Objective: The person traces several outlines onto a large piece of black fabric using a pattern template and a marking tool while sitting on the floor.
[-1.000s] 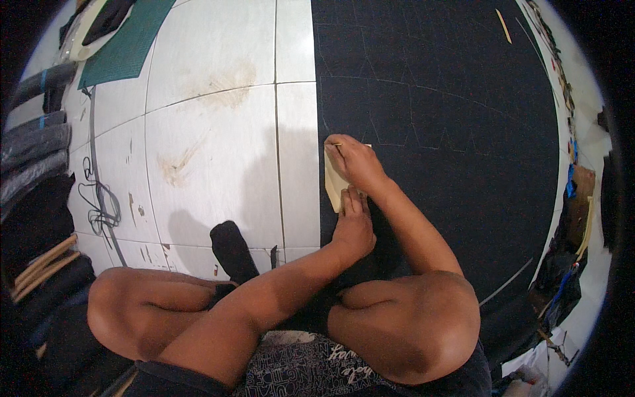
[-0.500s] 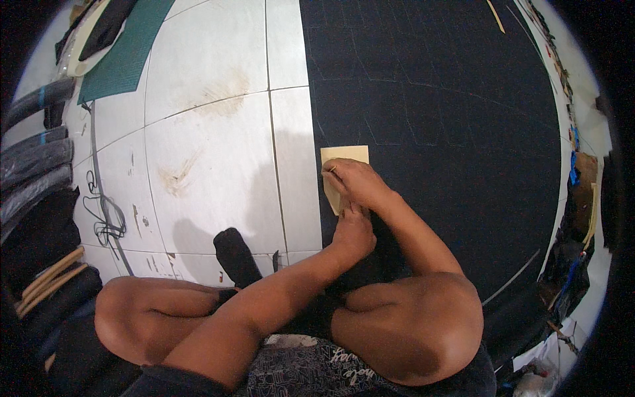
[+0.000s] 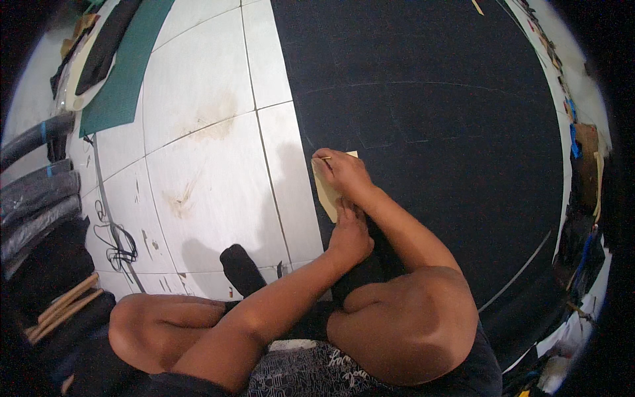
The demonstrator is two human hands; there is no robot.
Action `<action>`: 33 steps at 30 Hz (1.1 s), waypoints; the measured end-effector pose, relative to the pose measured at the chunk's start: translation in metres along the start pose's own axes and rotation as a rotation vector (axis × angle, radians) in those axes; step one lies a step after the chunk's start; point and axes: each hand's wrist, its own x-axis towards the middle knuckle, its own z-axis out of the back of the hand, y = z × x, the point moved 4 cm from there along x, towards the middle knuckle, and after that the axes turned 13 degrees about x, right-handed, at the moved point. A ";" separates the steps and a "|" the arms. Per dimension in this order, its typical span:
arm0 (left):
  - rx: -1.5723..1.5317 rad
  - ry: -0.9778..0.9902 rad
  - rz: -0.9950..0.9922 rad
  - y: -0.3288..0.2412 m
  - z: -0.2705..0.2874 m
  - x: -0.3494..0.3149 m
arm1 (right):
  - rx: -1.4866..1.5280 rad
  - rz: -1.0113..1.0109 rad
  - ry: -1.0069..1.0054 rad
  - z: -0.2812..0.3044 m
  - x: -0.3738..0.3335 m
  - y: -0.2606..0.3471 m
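A pale yellow card template [image 3: 325, 198] lies on dark cloth [image 3: 450, 198] along the cloth's left edge. My right hand [image 3: 347, 173] is closed over the card's upper part, gripping a thin yellowish pencil-like stick [image 3: 325, 158]; its tip is hidden. Just below, my left hand [image 3: 350, 235] rests with fingers stretched over the card's lower right edge, touching it. Much of the card is covered by both hands. Faint light lines run across the cloth beyond them.
White floor tiles [image 3: 198, 145] border the cloth on the left. Plastic-wrapped rolls [image 3: 40, 172], wooden sticks [image 3: 66, 308] and a tangled cord [image 3: 119, 245] lie farther left. A green sheet [image 3: 122, 86] is at the far left. My bent knees [image 3: 410, 317] flank my arms.
The view has shifted and tilted slightly. My right hand has moved a little up and left on the card with the stick. My left hand stays pressed at the card's lower part.
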 end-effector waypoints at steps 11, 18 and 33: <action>0.044 -0.249 -0.019 0.003 -0.009 0.001 | 0.065 0.038 -0.248 0.044 -0.078 -0.071; -0.293 -0.414 -0.283 0.047 0.016 0.024 | -0.306 0.186 -0.241 0.034 -0.108 -0.082; 0.160 -0.644 -0.111 0.050 0.045 0.059 | -0.310 -0.041 -0.397 0.063 -0.144 -0.127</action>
